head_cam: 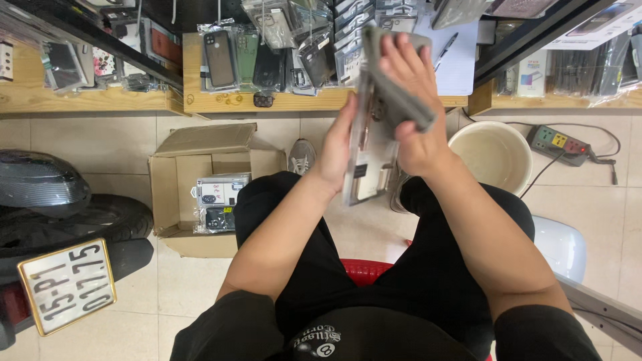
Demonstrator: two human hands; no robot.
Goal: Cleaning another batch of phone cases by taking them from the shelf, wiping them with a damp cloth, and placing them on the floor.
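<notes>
The left hand [336, 150] grips the edge of a clear packet [366, 144] holding a phone case, upright above the person's lap. The right hand [411, 100] presses a grey cloth [394, 93] against the packet's upper part, fingers closed over it. A cardboard box [200, 180] sits on the floor near the wooden counter [221, 101] edge, and a pale bucket [495, 154] stands at the right.

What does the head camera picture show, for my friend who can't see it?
A seated person in black clothes holds a clear-packaged phone case upright in the left hand and presses a grey cloth against it with the right hand. On the tiled floor sit an open cardboard box of packaged cases and a beige bucket, with a wooden shelf of phone cases ahead.
</notes>
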